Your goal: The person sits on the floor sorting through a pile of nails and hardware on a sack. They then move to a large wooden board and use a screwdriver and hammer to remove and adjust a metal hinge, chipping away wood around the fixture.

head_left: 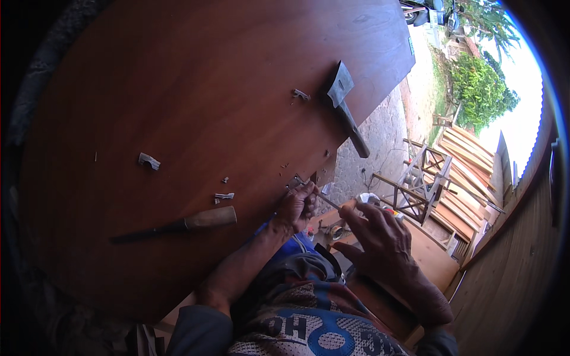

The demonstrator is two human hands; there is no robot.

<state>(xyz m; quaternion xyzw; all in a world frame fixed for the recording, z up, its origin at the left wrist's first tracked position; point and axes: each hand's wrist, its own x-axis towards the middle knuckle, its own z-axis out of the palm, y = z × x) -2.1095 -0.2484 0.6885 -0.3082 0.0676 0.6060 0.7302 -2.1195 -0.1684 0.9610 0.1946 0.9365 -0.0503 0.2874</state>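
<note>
The left hand (298,206) is closed, its fingers and thumb curled snugly around the slim, straight metal shaft of a hand tool (325,200). The right hand (383,237) is at the tool's rear end, fingers half bent and thumb spread away from them; I cannot tell whether it has hold of the tool. Just beyond the left fingertips, a small grey metal plate (293,183) lies near the edge of a broad reddish-brown wooden panel (196,113); whether the tool's tip touches it is too small to tell. Left of the grip, on the panel, lies a dark-bladed tool with a pale wooden handle (210,218), with a curled pale wood shaving (224,196) just beside it. Farther beyond the grip rests a grey metal-bladed hatchet (341,88), its dark handle jutting past the panel's edge.
</note>
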